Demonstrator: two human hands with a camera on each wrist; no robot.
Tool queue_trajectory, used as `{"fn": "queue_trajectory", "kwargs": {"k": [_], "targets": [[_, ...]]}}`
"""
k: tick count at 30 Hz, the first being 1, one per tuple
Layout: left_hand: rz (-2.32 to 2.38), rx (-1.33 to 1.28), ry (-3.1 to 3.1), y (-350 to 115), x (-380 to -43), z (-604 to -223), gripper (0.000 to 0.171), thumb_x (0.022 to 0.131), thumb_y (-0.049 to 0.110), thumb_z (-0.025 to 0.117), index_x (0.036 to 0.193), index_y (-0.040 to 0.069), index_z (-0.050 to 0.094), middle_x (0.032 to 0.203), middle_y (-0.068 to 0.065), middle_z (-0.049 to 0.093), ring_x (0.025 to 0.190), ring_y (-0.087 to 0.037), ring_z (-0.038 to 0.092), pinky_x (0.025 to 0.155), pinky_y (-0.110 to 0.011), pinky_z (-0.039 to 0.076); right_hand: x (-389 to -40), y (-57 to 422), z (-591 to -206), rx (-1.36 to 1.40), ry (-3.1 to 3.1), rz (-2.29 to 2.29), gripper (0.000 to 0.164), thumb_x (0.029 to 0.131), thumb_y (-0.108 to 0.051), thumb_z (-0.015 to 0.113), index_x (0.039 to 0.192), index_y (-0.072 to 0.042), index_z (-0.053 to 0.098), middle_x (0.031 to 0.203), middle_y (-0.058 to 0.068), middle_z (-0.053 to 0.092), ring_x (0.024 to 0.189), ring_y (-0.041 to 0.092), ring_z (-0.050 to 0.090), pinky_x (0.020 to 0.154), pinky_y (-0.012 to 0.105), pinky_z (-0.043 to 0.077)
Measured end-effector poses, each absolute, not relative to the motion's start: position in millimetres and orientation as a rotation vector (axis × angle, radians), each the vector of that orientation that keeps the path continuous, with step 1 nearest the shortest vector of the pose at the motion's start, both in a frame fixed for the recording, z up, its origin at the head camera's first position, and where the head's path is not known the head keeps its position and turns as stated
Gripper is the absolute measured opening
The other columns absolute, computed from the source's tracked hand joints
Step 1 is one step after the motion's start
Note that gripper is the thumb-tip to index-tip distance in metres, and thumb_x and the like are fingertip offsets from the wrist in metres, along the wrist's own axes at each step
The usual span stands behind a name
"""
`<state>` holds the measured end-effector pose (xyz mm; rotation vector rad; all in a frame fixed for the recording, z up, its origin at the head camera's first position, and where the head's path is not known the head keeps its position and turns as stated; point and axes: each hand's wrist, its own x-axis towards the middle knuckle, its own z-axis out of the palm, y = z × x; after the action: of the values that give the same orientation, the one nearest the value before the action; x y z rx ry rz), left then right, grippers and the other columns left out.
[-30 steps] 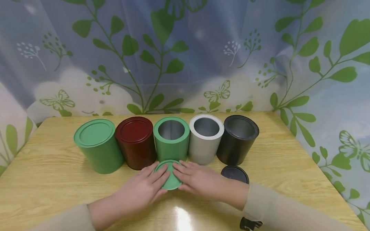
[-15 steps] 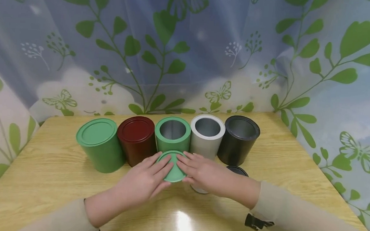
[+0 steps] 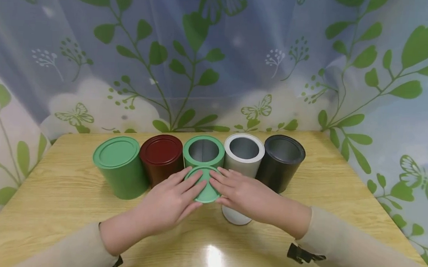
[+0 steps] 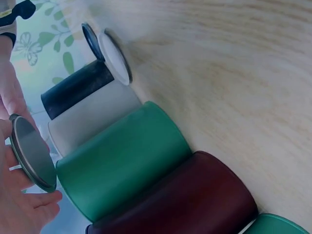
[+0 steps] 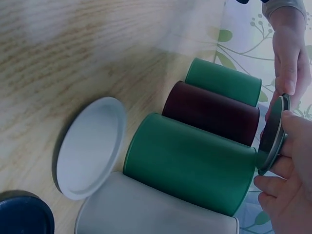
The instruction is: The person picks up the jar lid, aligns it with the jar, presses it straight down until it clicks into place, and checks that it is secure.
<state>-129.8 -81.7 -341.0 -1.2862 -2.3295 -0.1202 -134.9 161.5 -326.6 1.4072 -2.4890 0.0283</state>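
Observation:
Both hands hold a round green lid (image 3: 209,191) by its rim, the left hand (image 3: 162,205) on one side and the right hand (image 3: 256,197) on the other. Their fingers lie over the top, and the thumbs are at the near edge. The wrist views show the lid's hollow underside raised off the table, by the upper rim of an uncovered green can (image 5: 190,165). From the head view, the lid overlaps that can's front.
A covered green can (image 3: 120,173) and a covered dark red can (image 3: 161,157) stand left; an uncovered white can (image 3: 243,166) and black can (image 3: 282,168) stand right. A white lid (image 5: 92,148) and a black lid (image 4: 91,41) lie before them on the wooden table (image 3: 63,218).
Both hands have lifted the green lid up and forward toward the uncovered green can's rim. The white lid has come into view below the right hand, while the right arm now hides the black lid.

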Motion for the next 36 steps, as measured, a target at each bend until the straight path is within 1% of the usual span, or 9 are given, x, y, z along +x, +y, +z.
{"fn": "queue_trajectory", "kwargs": {"k": [4, 11, 13, 15, 18, 20, 24, 30, 36], "targets": [[-0.121, -1.301, -2.320, -82, -132, -338, 0.061, 0.102, 0.042, 0.017, 0.130, 0.004, 0.055, 0.133, -0.016, 0.051, 0.124, -0.037, 0.043, 0.098, -0.046, 0.040, -137, 162, -324, 1.405, -2.476, 0.043, 0.051, 0.091, -0.028, 0.060, 0.132, 0.001, 0.051, 0.138, 0.014, 0.046, 0.129, 0.028, 0.040, 0.103, 0.038, 0.034], [-0.116, -1.311, -2.343, -82, -137, -333, 0.059, 0.102, 0.042, 0.018, 0.132, 0.004, 0.053, 0.135, -0.016, 0.049, 0.126, -0.037, 0.042, 0.100, -0.046, 0.038, -138, 163, -318, 1.397, -2.522, 0.088, 0.052, 0.093, -0.028, 0.059, 0.135, 0.001, 0.048, 0.140, 0.014, 0.043, 0.131, 0.028, 0.037, 0.104, 0.040, 0.033], [-0.114, -1.311, -2.353, -82, -138, -332, 0.056, 0.102, 0.041, 0.024, 0.132, 0.004, 0.053, 0.135, -0.016, 0.049, 0.127, -0.037, 0.041, 0.101, -0.046, 0.037, -139, 164, -317, 1.401, -2.528, 0.096, 0.052, 0.093, -0.028, 0.058, 0.135, 0.001, 0.047, 0.140, 0.014, 0.043, 0.131, 0.029, 0.037, 0.104, 0.039, 0.033], [-0.119, -1.314, -2.358, -81, -139, -331, 0.052, 0.101, 0.039, 0.033, 0.132, 0.004, 0.053, 0.135, -0.016, 0.049, 0.127, -0.037, 0.040, 0.102, -0.045, 0.036, -141, 164, -317, 1.407, -2.522, 0.102, 0.052, 0.094, -0.028, 0.057, 0.135, 0.001, 0.047, 0.140, 0.015, 0.042, 0.131, 0.029, 0.037, 0.104, 0.039, 0.033], [-0.122, -1.315, -2.361, -81, -142, -329, 0.049, 0.098, 0.037, 0.045, 0.132, 0.003, 0.052, 0.135, -0.016, 0.049, 0.127, -0.037, 0.040, 0.103, -0.045, 0.034, -145, 164, -316, 1.417, -2.494, 0.105, 0.052, 0.094, -0.028, 0.057, 0.134, 0.002, 0.047, 0.139, 0.016, 0.043, 0.130, 0.029, 0.038, 0.104, 0.040, 0.033], [-0.120, -1.320, -2.362, -81, -145, -329, 0.049, 0.097, 0.036, 0.048, 0.133, 0.003, 0.052, 0.135, -0.017, 0.049, 0.127, -0.037, 0.040, 0.103, -0.045, 0.034, -148, 164, -316, 1.422, -2.484, 0.117, 0.051, 0.093, -0.026, 0.058, 0.134, 0.002, 0.048, 0.139, 0.017, 0.044, 0.129, 0.030, 0.038, 0.104, 0.040, 0.033], [-0.111, -1.331, -2.379, -82, -151, -329, 0.049, 0.098, 0.036, 0.046, 0.134, 0.003, 0.051, 0.136, -0.017, 0.048, 0.127, -0.038, 0.039, 0.103, -0.045, 0.033, -153, 164, -315, 1.424, -2.507, 0.147, 0.051, 0.091, -0.022, 0.061, 0.133, 0.003, 0.048, 0.139, 0.018, 0.044, 0.129, 0.032, 0.039, 0.103, 0.041, 0.034], [-0.090, -1.329, -2.459, -82, -157, -326, 0.049, 0.098, 0.033, 0.048, 0.137, 0.006, 0.047, 0.139, -0.016, 0.044, 0.129, -0.039, 0.037, 0.101, -0.048, 0.036, -160, 162, -314, 1.428, -2.563, 0.151, 0.053, 0.094, -0.027, 0.057, 0.136, 0.002, 0.045, 0.141, 0.018, 0.041, 0.130, 0.033, 0.036, 0.104, 0.041, 0.033], [-0.050, -1.331, -2.551, -81, -165, -322, 0.049, 0.099, 0.034, 0.045, 0.140, 0.008, 0.043, 0.142, -0.015, 0.040, 0.131, -0.039, 0.033, 0.100, -0.050, 0.036, -170, 161, -314, 1.400, -2.628, 0.161, 0.051, 0.095, -0.026, 0.055, 0.137, 0.001, 0.044, 0.142, 0.016, 0.040, 0.131, 0.031, 0.035, 0.104, 0.042, 0.032]]}}
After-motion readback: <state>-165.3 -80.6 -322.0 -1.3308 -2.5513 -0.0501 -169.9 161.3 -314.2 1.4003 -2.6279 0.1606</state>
